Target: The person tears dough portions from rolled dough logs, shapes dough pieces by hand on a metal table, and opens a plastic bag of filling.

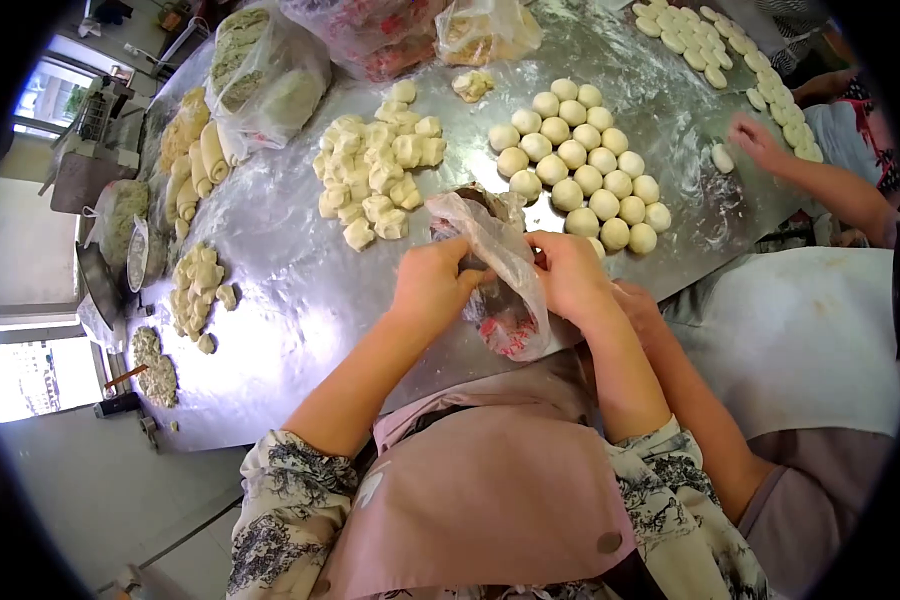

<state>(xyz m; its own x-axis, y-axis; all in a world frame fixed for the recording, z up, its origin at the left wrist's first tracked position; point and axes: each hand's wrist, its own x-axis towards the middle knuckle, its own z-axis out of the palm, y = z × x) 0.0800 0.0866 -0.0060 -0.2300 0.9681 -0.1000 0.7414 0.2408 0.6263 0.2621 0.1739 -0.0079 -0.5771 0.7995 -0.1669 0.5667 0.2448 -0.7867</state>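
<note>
A thin clear plastic bag [505,240] with red print hangs open between my two hands over the table's near edge. My left hand [432,285] is closed on the bag's left rim, thumb and fingers together. My right hand [570,272] pinches the right side of the rim. Something dark shows at the bag's far side; I cannot make out what it is. Beyond the bag to the left lies a heap of torn dough pieces [375,165]. Just past it on the right, rows of round dough balls [575,155] sit close together.
The metal table [270,300] carries dough rolls [210,160], smaller dough heaps [198,285], a green filling mound [155,365] and bagged fillings [270,80]. Flattened dough pieces [685,40] lie at the far right. Co-workers' arms [835,195] and a white apron [780,330] are to the right.
</note>
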